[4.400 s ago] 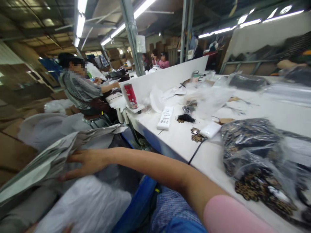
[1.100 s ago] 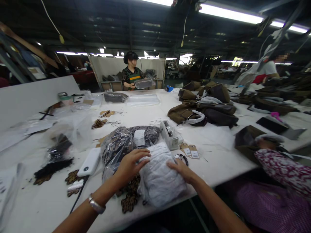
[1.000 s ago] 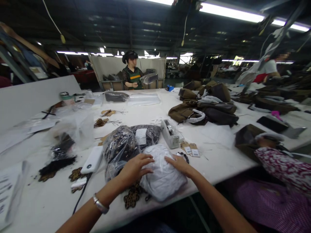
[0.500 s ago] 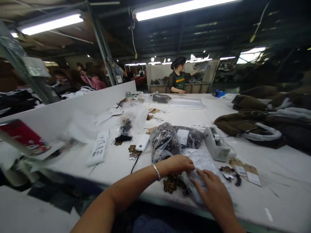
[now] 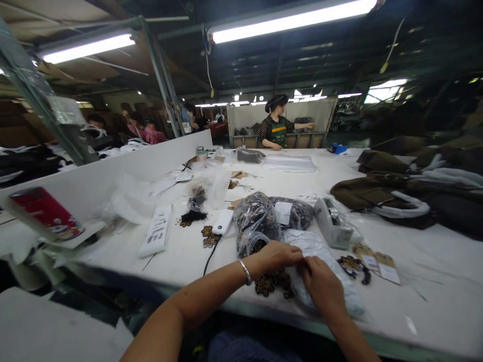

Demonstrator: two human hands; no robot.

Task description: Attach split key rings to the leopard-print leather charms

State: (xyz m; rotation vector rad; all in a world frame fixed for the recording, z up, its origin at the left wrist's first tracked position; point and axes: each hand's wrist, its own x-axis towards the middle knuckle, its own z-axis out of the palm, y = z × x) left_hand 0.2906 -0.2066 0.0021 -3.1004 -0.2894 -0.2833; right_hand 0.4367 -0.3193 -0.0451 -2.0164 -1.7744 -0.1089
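Comparing head view: against half a second ago.
Left hand (image 5: pixel 277 255): grip pinched on the near edge of the white garment in a clear plastic bag (image 5: pixel 324 271); before, it lay flatter on top.
Right hand (image 5: pixel 323 289): now fingertip to fingertip with the left, grip narrow on the same edge; before, it lay spread on the bag.
Bag position: on the white tabletop (image 5: pixel 433 281), near front edge, beside the leopard-print bundle in clear plastic (image 5: pixel 260 218).
Judgement: pressing has given way to working the bag's opening.
Surroundings: grey tape dispenser (image 5: pixel 332 229) just behind; a co-worker at the far end.
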